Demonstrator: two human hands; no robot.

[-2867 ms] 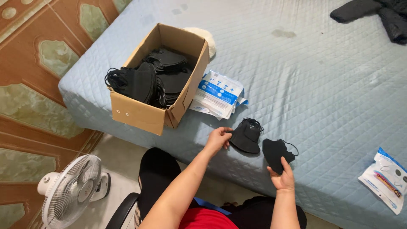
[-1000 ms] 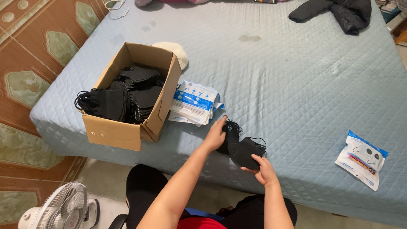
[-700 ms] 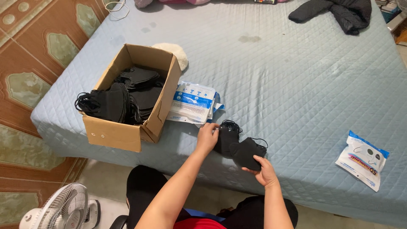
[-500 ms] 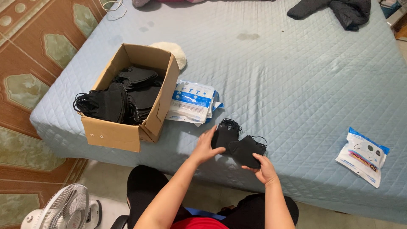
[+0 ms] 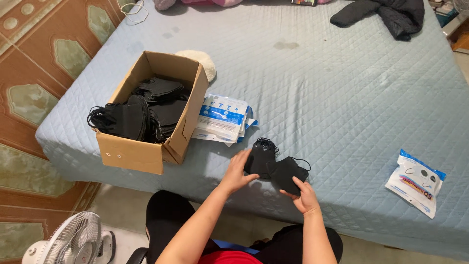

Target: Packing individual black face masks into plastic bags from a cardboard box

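Seated at a quilted bed [image 5: 342, 98], left hand [image 5: 238, 171] fingers grasping a black mask stack [image 5: 261, 157], right hand [image 5: 303, 194] pinching another black mask [image 5: 288, 173], cardboard box [image 5: 146, 151] nearby.

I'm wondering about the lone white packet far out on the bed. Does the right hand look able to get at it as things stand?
Probably yes, with a stretch. The right hand holds a black mask, so it is not free, but only bare quilt lies between it and the packet.

A: Quick count, rel. to the cardboard box [image 5: 146, 146]?
B: 1 box. Masks inside [image 5: 141, 110]: too many to count (bunched). 2 black masks [image 5: 276, 166] right of it. Packets: a stack [image 5: 222, 120] just beside, exact no. unclear, plus 1 packet [image 5: 415, 182] far right.
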